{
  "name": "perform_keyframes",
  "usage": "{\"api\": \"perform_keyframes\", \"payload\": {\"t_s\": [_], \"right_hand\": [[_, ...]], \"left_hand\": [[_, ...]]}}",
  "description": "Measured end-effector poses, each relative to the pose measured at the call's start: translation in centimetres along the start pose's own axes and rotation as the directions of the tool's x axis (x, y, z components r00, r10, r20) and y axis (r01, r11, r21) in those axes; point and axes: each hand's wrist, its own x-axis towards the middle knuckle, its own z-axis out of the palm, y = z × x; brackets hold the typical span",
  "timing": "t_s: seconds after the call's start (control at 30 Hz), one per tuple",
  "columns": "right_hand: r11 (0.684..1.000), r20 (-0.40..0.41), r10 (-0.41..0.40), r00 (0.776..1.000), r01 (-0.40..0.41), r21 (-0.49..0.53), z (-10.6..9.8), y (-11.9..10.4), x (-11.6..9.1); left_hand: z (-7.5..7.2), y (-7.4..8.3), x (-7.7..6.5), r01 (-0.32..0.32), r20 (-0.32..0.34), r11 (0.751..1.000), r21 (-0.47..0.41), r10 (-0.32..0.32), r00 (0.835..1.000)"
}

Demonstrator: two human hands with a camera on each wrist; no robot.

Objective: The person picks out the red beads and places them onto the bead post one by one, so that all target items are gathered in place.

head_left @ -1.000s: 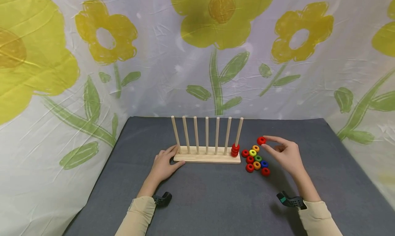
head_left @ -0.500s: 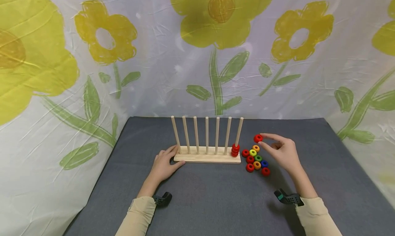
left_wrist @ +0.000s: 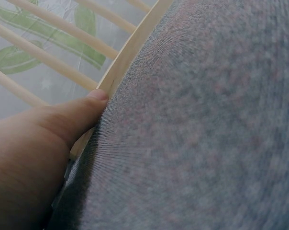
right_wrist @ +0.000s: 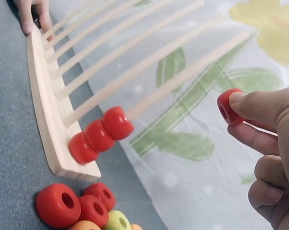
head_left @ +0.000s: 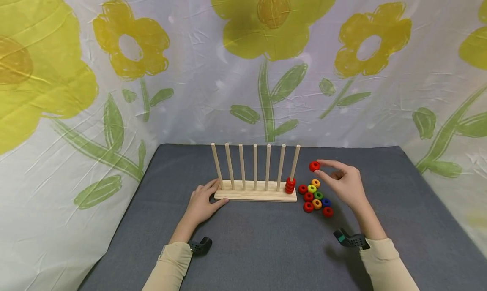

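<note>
right hand (head_left: 345, 182) pinches a red bead (head_left: 314, 166) raised to the right of the rightmost peg (head_left: 295, 162); left hand (head_left: 201, 204) grips the left end of the crosswise wooden rack (head_left: 255, 194).

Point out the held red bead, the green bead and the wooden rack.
Held red bead (right_wrist: 235, 115): right wrist view, outer wall.
Green bead (head_left: 318, 197): head view, near side.
Wooden rack (head_left: 255, 194): head view, middle of base.

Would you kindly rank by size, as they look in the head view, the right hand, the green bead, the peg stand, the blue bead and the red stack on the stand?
1. Peg stand
2. Right hand
3. Red stack
Green bead and blue bead: smallest, too alike to rank.
</note>
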Motion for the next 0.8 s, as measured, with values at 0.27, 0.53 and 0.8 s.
{"api": "perform_keyframes", "payload": {"t_s": [0.27, 0.53, 0.8], "right_hand": [[1.000, -0.008, -0.014, 1.000, 0.014, 0.002, 0.4, -0.7, 0.6], [0.999, -0.024, -0.045, 0.999, 0.045, 0.027, 0.4, -1.0, 1.2], [0.996, -0.047, -0.067, 0.997, 0.069, 0.051, 0.2, -2.4, 1.9]], "left_hand": [[0.0, 0.1, -0.1, -0.010, -0.015, 1.000, -0.006, 0.010, 1.000], [0.0, 0.0, 0.0, -0.004, -0.009, 1.000, 0.000, 0.004, 1.000], [0.0, 0.0, 0.0, 0.000, -0.001, 1.000, 0.005, 0.000, 1.000]]}}
